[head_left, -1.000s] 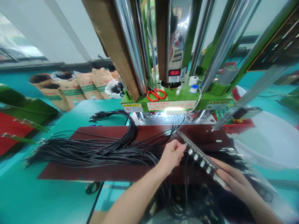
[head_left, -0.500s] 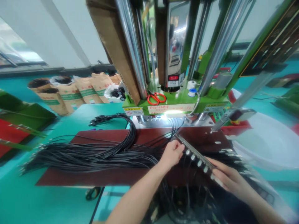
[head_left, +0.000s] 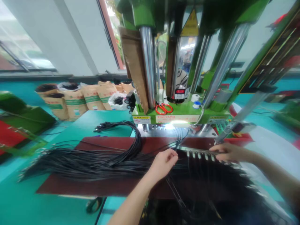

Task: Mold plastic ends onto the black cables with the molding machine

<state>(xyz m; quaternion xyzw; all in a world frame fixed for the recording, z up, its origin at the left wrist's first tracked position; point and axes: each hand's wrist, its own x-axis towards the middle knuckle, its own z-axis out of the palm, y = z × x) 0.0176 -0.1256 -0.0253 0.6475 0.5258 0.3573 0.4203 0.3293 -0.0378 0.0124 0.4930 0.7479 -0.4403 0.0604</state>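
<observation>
A narrow metal bar [head_left: 199,150] with a row of pale connectors along its near edge lies almost level over the brown board. My right hand [head_left: 231,153] grips its right end, thumb and fingers closed around it. At the bar's left end, my left hand [head_left: 164,163] has its fingertips pinched together; what lies between them is hidden. Thin black cables [head_left: 179,135] run from beneath the lit press down to just beyond my left fingers. A large bundle of black cables [head_left: 93,162] with metal tips spreads to the left across the board.
The green press [head_left: 175,118] stands ahead, with red-handled scissors [head_left: 164,108] and a blue-white spool [head_left: 196,105] on its ledge. The brown board [head_left: 89,187] rests on the teal table [head_left: 35,200]. Paper sacks [head_left: 75,98] stand behind at left. A white tub [head_left: 264,147] sits at right.
The bar has swung from a slant to nearly level as my right hand rose with its right end. My left hand stays pinched near its left end. The head view has tilted up.
</observation>
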